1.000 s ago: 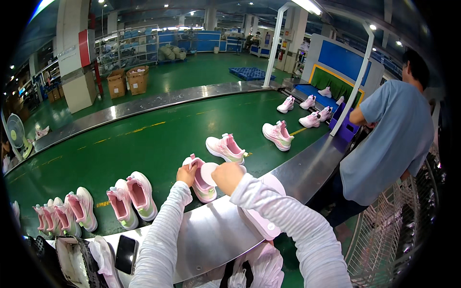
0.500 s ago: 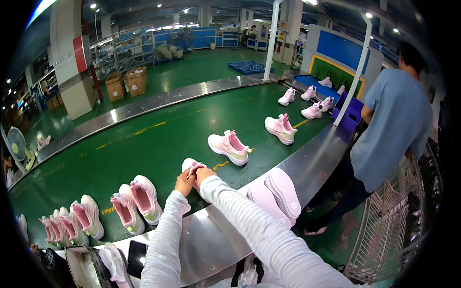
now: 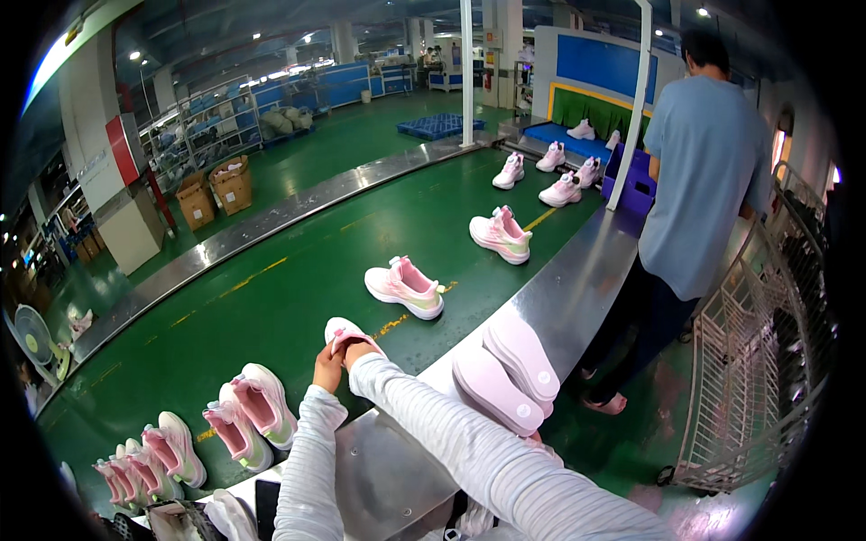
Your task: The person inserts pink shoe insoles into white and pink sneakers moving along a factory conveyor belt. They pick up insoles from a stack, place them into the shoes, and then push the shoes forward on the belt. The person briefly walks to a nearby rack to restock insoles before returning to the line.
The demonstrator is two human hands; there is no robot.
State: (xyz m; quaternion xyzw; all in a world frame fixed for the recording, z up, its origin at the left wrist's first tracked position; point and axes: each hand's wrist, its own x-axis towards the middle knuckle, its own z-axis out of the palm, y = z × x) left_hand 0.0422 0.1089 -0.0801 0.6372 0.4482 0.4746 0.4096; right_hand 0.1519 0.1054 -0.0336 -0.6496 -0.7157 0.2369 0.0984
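Observation:
A pink and white sneaker (image 3: pixel 341 325) sits on the green conveyor belt in front of me, its toe pointing away. My left hand (image 3: pixel 328 370) is closed on the near left side of its opening. At the opening's right side is my right hand (image 3: pixel 359 350), fingers bent into the shoe and partly hidden. Right of my hands another sneaker (image 3: pixel 404 287) rests on the belt, with one more (image 3: pixel 502 235) farther up. To the left stands a pair of matching sneakers (image 3: pixel 262 404), and beyond them a sneaker (image 3: pixel 177 449) leads a row of several.
Pale pink insoles (image 3: pixel 498 389) lie on the metal ledge (image 3: pixel 383 464) by my right forearm. A dark phone (image 3: pixel 267 505) is beside my left sleeve. A person in a blue shirt (image 3: pixel 699 171) stands at right, near a purple crate (image 3: pixel 637 185) and a wire rack (image 3: pixel 731 361).
My view has swung, shifting the far belt left in the picture. My right hand has gone from the sneaker's tongue into its opening; the left stays at the shoe.

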